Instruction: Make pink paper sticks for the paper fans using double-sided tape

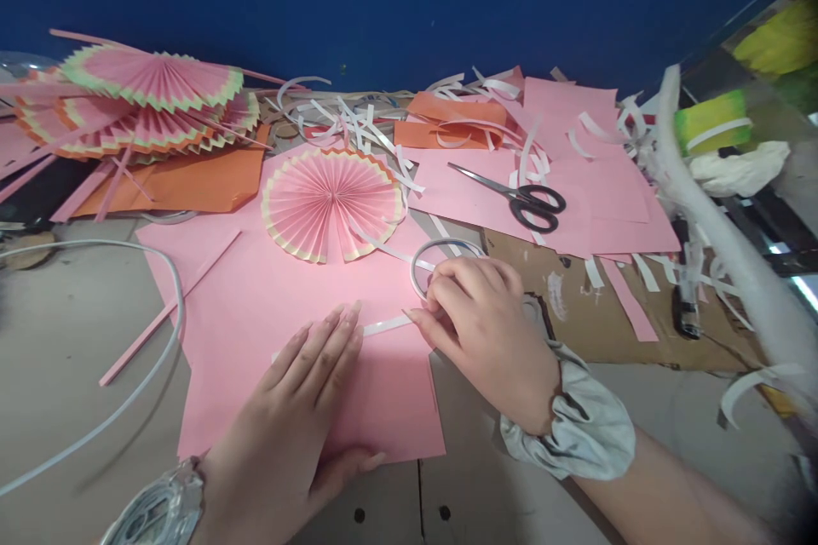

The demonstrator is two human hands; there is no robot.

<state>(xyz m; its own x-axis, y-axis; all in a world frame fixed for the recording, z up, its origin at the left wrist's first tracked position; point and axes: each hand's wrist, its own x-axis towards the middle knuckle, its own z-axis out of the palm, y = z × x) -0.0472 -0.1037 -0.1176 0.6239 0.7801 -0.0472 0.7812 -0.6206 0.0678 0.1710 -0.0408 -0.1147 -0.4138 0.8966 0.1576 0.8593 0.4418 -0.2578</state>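
Observation:
My left hand [313,392] lies flat on a pink sheet of paper [383,409], its fingers pressing over a narrow white strip of tape [387,324]. The strip runs right to the thumb and finger of my right hand [486,332], which is closed around a thin roll of tape [417,262]; part of the roll is hidden by the fingers. Beyond both hands, a pleated pink paper fan [307,204] with a yellow and orange zigzag border rests on the paper, opened almost to a full circle with a gap at the front. A white strip stretches from it toward the roll.
Black-handled scissors [521,203] lie on pink sheets [613,187] at right, among white paper scraps [371,132]. More pleated fans [159,81] are stacked at back left. A pale cable [177,289] loops at left; a cutter [687,298] lies on cardboard [588,328].

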